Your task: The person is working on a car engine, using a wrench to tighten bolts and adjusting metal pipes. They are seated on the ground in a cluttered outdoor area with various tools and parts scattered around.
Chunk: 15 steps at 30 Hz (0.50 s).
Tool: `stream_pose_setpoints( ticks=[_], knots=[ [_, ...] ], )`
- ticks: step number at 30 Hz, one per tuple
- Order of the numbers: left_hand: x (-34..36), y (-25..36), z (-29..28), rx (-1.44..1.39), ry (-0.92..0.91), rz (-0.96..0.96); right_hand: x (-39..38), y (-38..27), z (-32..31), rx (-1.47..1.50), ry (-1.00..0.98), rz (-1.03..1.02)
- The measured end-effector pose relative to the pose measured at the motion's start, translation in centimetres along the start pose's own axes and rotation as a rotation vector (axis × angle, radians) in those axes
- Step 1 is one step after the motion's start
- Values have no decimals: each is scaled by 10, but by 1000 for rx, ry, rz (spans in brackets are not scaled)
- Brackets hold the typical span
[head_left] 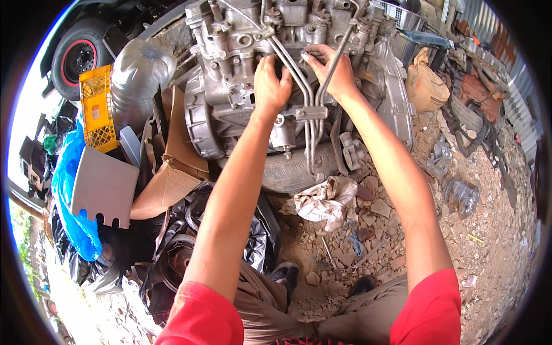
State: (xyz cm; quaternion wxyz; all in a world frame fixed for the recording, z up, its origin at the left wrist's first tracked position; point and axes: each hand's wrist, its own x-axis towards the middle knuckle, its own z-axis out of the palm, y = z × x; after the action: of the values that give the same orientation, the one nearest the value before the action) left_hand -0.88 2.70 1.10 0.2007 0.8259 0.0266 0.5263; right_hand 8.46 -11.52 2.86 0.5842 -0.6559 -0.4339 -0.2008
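A large grey metal engine block (230,63) rests on a worn tyre (293,169) on stony ground. Bent metal pipes (307,98) run down its front face. My left hand (271,83) presses on the block just left of the pipes, fingers curled against the metal. My right hand (333,72) is closed around a thin metal tool or rod whose tip points left at the top of the pipes. Both forearms reach up from the lower edge, red sleeves at the shoulders.
A dirty rag (325,198) lies below the tyre. Left are torn cardboard (169,172), a yellow crate (96,106), a clear plastic jug (138,75), a blue bag (69,190) and black bags (172,259). A car wheel (80,57) stands far left. Scrap lies at right.
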Motion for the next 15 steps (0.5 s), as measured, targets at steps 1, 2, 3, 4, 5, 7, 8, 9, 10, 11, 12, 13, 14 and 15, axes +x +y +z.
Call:
stream_pose_setpoints(
  ticks=[1,2,3,4,5,7,8,9,10,11,12,13,14,15],
  knots=[
    [-1,10,4,-57,-16,-50,10,16,4,26,13,6],
    [-1,12,-1,-60,55,2,16,17,14,69,17,15],
    [0,13,-5,-83,38,-49,19,18,19,141,-30,43],
    [4,15,-9,-109,20,-98,20,20,24,217,-40,81],
    [7,15,-14,-118,41,-165,21,20,30,147,-3,55],
    [15,15,-23,-230,13,-304,20,20,33,90,38,39],
    [18,10,-26,-291,14,-370,19,16,36,135,29,84],
    [23,11,-31,-273,14,-424,17,7,33,128,-2,102],
    [23,11,-37,-311,-22,-482,14,-2,32,120,-32,121],
    [25,9,-37,-320,-51,-493,12,-14,28,51,-24,109],
    [26,6,-38,-329,-80,-504,13,-10,27,-58,-45,12],
    [28,2,-40,-327,-94,-510,15,-14,31,-144,-81,1],
    [30,-1,-39,-345,-91,-533,15,-17,32,-234,-115,-5],
    [34,-5,-40,-361,-89,-557,15,-19,35,-219,-109,-48]
  ],
)
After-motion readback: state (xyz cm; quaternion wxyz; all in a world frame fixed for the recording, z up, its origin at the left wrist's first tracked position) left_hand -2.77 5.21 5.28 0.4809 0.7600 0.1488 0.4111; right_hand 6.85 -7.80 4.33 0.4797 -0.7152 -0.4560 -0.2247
